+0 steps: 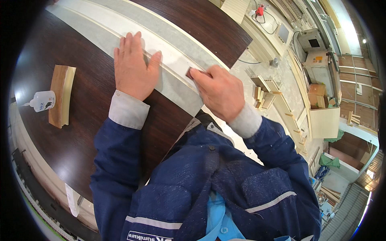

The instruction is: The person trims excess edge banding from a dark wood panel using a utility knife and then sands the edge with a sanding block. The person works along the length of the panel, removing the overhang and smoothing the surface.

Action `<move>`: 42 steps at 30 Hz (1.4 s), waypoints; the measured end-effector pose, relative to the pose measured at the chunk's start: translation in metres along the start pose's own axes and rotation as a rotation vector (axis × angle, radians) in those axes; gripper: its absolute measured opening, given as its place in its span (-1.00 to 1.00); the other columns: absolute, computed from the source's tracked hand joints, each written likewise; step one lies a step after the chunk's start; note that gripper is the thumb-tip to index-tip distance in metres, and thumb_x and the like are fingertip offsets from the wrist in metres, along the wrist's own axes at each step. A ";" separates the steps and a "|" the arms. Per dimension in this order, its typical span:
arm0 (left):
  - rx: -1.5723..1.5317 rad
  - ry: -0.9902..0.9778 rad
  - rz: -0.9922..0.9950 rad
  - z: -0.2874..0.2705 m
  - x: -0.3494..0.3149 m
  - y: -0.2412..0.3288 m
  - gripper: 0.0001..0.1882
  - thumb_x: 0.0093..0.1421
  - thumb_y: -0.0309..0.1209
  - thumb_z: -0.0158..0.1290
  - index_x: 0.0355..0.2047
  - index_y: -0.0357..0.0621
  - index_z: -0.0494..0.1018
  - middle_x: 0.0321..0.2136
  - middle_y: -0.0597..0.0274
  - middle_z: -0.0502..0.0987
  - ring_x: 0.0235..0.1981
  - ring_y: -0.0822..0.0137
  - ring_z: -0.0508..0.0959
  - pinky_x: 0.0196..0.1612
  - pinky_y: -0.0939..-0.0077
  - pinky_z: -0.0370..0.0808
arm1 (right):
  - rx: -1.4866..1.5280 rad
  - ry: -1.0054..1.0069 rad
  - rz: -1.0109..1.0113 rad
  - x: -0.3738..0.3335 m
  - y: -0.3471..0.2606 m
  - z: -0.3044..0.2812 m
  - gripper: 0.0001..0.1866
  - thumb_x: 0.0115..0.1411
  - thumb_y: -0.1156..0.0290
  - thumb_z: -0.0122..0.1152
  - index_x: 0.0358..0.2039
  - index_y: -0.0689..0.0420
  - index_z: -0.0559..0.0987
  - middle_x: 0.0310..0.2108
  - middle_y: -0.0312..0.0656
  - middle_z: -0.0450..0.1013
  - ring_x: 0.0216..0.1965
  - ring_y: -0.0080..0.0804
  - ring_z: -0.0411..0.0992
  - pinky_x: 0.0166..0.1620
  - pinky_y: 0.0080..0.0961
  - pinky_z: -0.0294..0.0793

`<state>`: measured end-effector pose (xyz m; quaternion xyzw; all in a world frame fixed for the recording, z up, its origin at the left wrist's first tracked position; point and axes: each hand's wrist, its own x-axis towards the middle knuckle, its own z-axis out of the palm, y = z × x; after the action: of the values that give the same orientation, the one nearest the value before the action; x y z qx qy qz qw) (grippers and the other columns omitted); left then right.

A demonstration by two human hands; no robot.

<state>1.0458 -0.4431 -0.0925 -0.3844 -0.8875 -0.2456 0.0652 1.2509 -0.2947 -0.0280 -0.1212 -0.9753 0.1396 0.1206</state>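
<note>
A long pale panel (173, 50) with grey and white bands and cream raised strips runs from the upper left toward my waist. My left hand (134, 72) lies flat near its left edge, fingers stretched and thumb apart, holding nothing. Over the panel's near end, my right hand (221, 92) is closed on a small reddish-brown piece that looks like folded sandpaper (189, 72). Its front corner shows beyond my thumb; my fingers hide the rest. Below the panel is a dark brown wood-grain surface (90, 120).
At left, a brown-and-cream wooden block (60, 96) lies on the dark surface, a white squeeze bottle (43, 101) against it. Right of the work surface are wood offcuts (263, 94), a cardboard box (317, 95) and a red tool (259, 11) with a cord.
</note>
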 end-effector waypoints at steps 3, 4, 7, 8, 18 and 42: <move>-0.316 0.157 -0.113 -0.013 0.005 -0.017 -0.17 0.40 -0.07 0.25 0.45 -0.39 0.26 0.40 -0.37 0.36 0.48 -0.26 0.30 0.53 -0.07 0.19 | -0.047 0.025 -0.057 0.006 -0.002 0.001 -0.83 0.35 0.36 0.29 -0.06 -0.01 0.69 -0.26 -0.10 0.41 -0.19 -0.08 0.49 -0.22 -0.15 0.53; -0.336 0.158 -0.162 -0.016 0.005 -0.023 -0.18 0.39 -0.08 0.26 0.44 -0.39 0.27 0.38 -0.35 0.38 0.46 -0.24 0.33 0.51 -0.04 0.24 | -0.022 0.011 -0.041 0.005 -0.001 0.001 -0.83 0.36 0.36 0.29 -0.06 0.00 0.69 -0.27 -0.11 0.41 -0.20 -0.08 0.48 -0.22 -0.16 0.52; -0.404 0.213 -0.225 -0.022 0.001 -0.037 -0.20 0.39 -0.09 0.28 0.43 -0.39 0.30 0.34 -0.31 0.45 0.41 -0.19 0.40 0.45 0.01 0.34 | 0.095 -0.034 -0.032 -0.002 0.006 0.005 -0.78 0.34 0.41 0.35 -0.01 0.02 0.71 -0.27 -0.13 0.41 -0.23 -0.11 0.45 -0.22 -0.20 0.49; -0.415 0.221 -0.206 -0.022 0.000 -0.039 -0.20 0.39 -0.08 0.27 0.42 -0.40 0.31 0.33 -0.31 0.46 0.40 -0.18 0.41 0.44 0.01 0.34 | 0.107 -0.007 -0.081 -0.003 0.009 0.007 -0.76 0.33 0.43 0.37 0.00 0.03 0.71 -0.27 -0.14 0.41 -0.24 -0.12 0.44 -0.23 -0.20 0.48; -0.712 0.390 -0.328 -0.018 0.007 -0.037 -0.31 0.52 -0.06 0.12 0.38 -0.41 0.34 0.21 -0.25 0.58 0.28 -0.09 0.55 0.33 0.11 0.47 | 0.152 -0.095 -0.134 0.029 0.002 0.021 -0.63 0.31 0.50 0.41 0.13 0.11 0.71 -0.23 -0.10 0.47 -0.21 -0.09 0.47 -0.14 -0.22 0.50; -0.939 0.556 -0.381 -0.021 0.009 -0.040 -0.27 0.65 0.13 -0.31 0.42 -0.28 0.31 0.13 0.05 0.60 0.11 0.33 0.51 0.33 0.41 0.32 | 0.191 0.022 -0.496 0.188 -0.032 0.092 -0.78 0.34 0.45 0.23 -0.03 0.10 0.66 -0.29 -0.06 0.52 -0.21 -0.02 0.51 -0.13 -0.10 0.55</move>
<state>1.0094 -0.4702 -0.0868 -0.1266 -0.6866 -0.7122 0.0730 1.0433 -0.2957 -0.0662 0.1321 -0.9562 0.1960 0.1724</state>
